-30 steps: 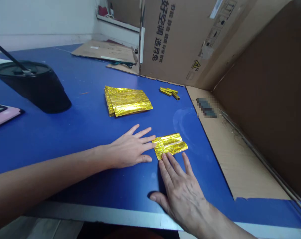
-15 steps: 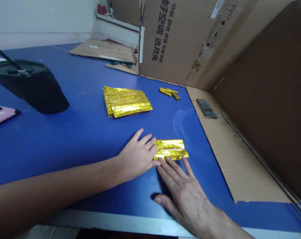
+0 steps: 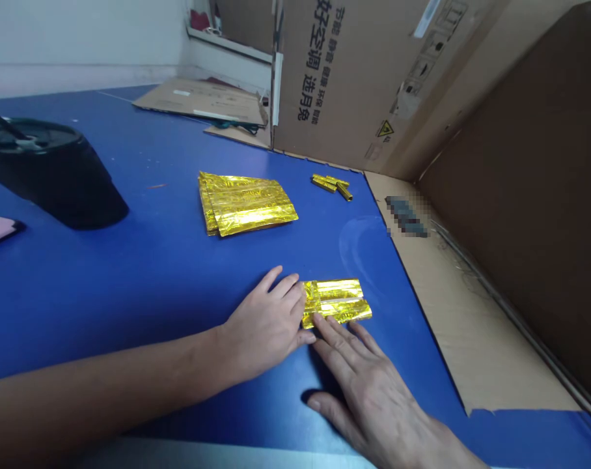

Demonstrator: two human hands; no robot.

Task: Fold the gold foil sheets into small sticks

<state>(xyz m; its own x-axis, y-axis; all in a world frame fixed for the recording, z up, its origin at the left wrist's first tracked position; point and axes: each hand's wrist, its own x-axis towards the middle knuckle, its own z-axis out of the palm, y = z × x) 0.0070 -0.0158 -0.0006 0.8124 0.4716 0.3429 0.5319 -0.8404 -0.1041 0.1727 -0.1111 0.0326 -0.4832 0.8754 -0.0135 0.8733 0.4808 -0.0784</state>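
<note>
A folded strip of shiny gold foil paper (image 3: 342, 301) lies on the blue table, with a lengthwise seam along its middle. My left hand (image 3: 266, 326) rests at its left end, fingers apart and a little bent, the fingertips partly hidden over the foil. Stretched fingers of my right hand (image 3: 368, 378) touch the foil's near edge, while the thumb lies apart on the table. Beyond the hands sits a stack of flat gold foil sheets (image 3: 251, 202). Several small rolled or folded gold pieces (image 3: 330, 184) lie farther back to the right.
At the left stand a black tumbler with a straw (image 3: 56, 176) and a pink-and-black object (image 3: 0, 229), cut by the frame. A large cardboard box (image 3: 354, 85) walls off the back and right. Flat cardboard (image 3: 202, 104) lies at the back; a blurred dark item (image 3: 407, 216) sits on the right flap.
My right fingertips have drawn slightly back toward the foil's near edge, baring more of its left part. My left hand stays at the left end. The whole view has shifted slightly.
</note>
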